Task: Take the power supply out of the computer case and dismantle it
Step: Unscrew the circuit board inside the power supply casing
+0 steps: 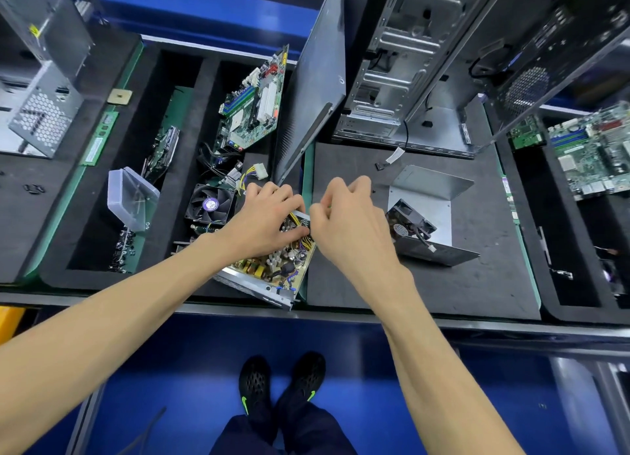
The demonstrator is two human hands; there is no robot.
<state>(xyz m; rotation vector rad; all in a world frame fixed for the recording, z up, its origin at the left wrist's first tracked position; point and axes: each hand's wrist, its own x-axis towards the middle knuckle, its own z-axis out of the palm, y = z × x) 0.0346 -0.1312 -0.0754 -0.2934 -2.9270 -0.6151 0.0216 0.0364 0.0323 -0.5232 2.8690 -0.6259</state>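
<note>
The opened power supply [269, 267] lies tilted at the bench's front edge, its circuit board with yellow wires and capacitors exposed in a metal tray. My left hand [269, 219] rests on top of the board, fingers curled into the wire bundle at its far end. My right hand [344, 212] is just to the right, fingers curled and pinching at the supply's far corner; what they grip is hidden. The removed metal cover with its fan [422, 223] lies on the black mat to the right. The empty computer case [402, 79] stands behind.
A case side panel [313, 93] leans upright behind my hands. The left foam bin holds a motherboard [252, 107], a loose fan [209, 205], cables, a clear plastic box [131, 199] and screws. Another motherboard [593, 151] lies in the right bin.
</note>
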